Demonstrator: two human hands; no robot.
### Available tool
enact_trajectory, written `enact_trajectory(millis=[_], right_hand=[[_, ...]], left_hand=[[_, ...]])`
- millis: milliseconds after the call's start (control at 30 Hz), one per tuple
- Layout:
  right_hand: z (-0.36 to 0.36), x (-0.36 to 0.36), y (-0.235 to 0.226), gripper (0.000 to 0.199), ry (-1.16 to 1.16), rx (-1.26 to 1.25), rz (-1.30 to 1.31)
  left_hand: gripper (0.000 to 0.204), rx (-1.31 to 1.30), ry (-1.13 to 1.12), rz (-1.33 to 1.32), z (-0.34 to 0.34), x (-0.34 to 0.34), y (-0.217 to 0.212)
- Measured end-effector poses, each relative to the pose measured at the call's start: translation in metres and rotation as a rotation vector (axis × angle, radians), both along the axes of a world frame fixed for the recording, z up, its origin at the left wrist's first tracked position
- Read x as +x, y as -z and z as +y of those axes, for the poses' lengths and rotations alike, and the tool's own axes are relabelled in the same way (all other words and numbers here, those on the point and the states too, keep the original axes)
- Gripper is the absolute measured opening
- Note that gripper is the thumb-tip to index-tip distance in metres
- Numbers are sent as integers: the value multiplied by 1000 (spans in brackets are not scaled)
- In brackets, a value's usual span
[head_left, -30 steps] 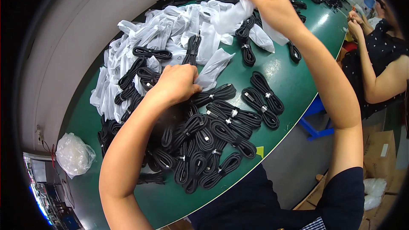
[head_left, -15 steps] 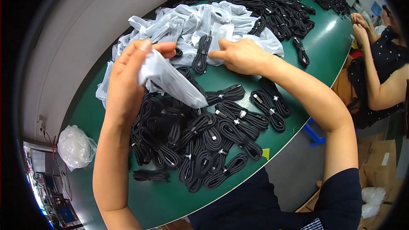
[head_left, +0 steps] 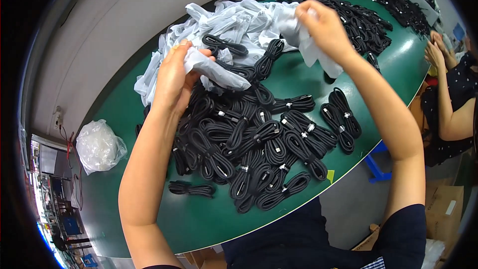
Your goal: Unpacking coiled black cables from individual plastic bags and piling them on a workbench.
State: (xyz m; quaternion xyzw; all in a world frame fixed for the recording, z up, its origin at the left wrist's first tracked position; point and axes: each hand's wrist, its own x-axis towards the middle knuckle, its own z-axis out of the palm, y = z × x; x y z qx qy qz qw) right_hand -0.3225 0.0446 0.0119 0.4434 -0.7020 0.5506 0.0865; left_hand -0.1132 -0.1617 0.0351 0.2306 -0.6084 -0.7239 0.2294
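Observation:
My left hand (head_left: 175, 72) is raised over the green table (head_left: 199, 219) and grips a white plastic bag (head_left: 219, 72) that looks filled. My right hand (head_left: 321, 25) is farther off, fingers closed on another white bag (head_left: 311, 52) at the edge of a heap of white bags (head_left: 234, 25). Below both hands lies a pile of coiled black cables (head_left: 249, 139), each bound with a tie. One coil (head_left: 226, 46) rests on top of the bag heap.
More black cable coils (head_left: 358, 15) stretch along the far end of the table. A crumpled clear bag (head_left: 98, 145) sits at the table's left end. Another person's hands (head_left: 438, 52) work at the right edge. Cardboard boxes (head_left: 443, 209) stand on the floor at lower right.
My right hand went from the near side of the bag heap up to its far right and took hold of a white bag. My left hand kept its bag and shifted slightly.

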Motion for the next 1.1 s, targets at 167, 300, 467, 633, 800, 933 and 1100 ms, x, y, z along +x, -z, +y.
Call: enact_trajectory(millis=[167,300,467,633,800,933,1100], right_hand=[[15,-14,-36,18,-84,-177,-464],[23,-8,-47,17,-74,-134,-440],[26,-6,-47,16,-77,48,-325],[43,-11,-52,15,-96,79,-467],[56,-19,-42,17,-232,-140,-687],[54,0,-43,16,-237,-55,-680],[50,2,-51,15,-513,-154,-718]], left_hand=[[19,-1321,-47,158,5,12,-2],[25,-1693,459,22,39,21,11],[20,-1881,510,-111,34,16,30],[15,-1885,532,-45,30,10,29],[9,-1287,387,-109,29,8,27],[22,-542,201,51,41,-15,-9],[39,-164,328,-20,62,-65,-32]])
